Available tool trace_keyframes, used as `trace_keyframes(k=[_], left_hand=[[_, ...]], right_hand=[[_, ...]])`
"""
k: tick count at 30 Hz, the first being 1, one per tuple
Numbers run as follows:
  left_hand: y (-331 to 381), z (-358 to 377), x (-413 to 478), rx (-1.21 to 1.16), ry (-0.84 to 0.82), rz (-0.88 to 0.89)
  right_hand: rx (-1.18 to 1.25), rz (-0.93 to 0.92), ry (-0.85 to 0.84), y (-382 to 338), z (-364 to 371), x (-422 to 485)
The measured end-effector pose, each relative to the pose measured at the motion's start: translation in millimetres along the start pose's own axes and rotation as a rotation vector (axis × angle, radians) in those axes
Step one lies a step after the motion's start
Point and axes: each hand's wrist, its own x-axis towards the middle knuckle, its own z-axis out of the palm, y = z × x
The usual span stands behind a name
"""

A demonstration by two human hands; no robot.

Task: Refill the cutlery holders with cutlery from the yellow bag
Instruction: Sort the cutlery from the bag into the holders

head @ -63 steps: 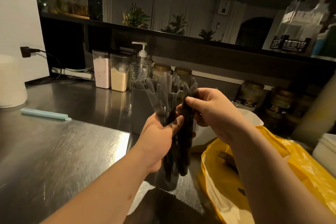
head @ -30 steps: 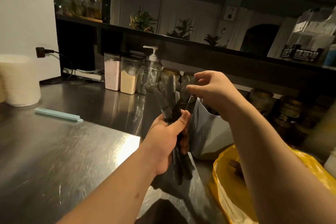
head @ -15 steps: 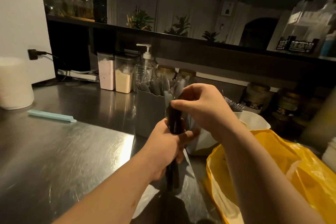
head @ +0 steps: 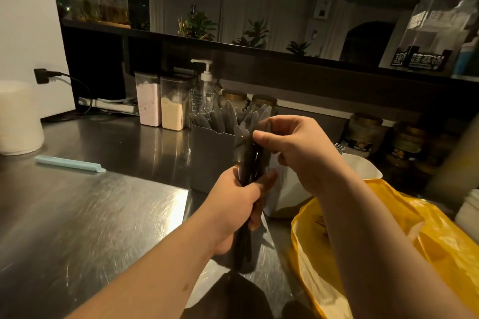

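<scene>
My left hand (head: 233, 210) grips a bundle of dark plastic knives (head: 247, 163) upright above the steel counter. At the top of that bundle my right hand (head: 293, 147) pinches the blade ends between thumb and fingers. Right behind stands a grey cutlery holder (head: 210, 155) full of dark knives. A white holder (head: 290, 191) with fork tips showing sits to its right, partly hidden by my right hand. The yellow bag (head: 404, 246) lies open at the lower right, a fork visible inside.
Two lidded powder containers (head: 160, 106) and a pump bottle (head: 203, 93) line the back of the counter (head: 90, 210). A pale blue clip stick (head: 70, 163) and a white paper roll (head: 18, 119) sit at the left. Dark jars (head: 368, 132) stand at the right.
The fanned knives in my left hand have been gathered into a tight bundle. My right hand came back from the holders to the bundle's top.
</scene>
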Motion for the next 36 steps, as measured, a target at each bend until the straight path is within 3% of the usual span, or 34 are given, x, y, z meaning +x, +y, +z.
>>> trace_keyframes(k=[4,9,12,15,17,19,25,28,36], left_hand=[[2,1,-2,0.036,-0.032,0.006],[3,0,-2,-0.110,0.003,0.001],[1,-3,2,-0.177,0.090,0.022],[-2,-7,7,-0.181,0.209,0.053],[-3,-8,8,-0.172,0.229,0.056],[-3,-9,10,-0.191,0.190,0.036],[2,-11,5,-0.329,0.044,-0.040],[4,-10,3,-0.390,-0.038,-0.025],[7,-9,0,-0.359,-0.059,-0.001]], right_hand=[[0.121,0.080,0.048,2,-11,4],[0.236,0.052,0.157,2,-27,8],[0.318,-0.007,0.357,0,-41,8],[0.385,-0.153,0.663,-3,-56,7],[0.411,-0.275,0.829,-6,-62,5],[0.436,-0.342,0.889,-7,-59,5],[0.354,-0.357,0.761,-1,-20,34],[0.093,-0.333,0.665,-3,-6,64],[-0.596,0.031,0.065,-13,5,81]])
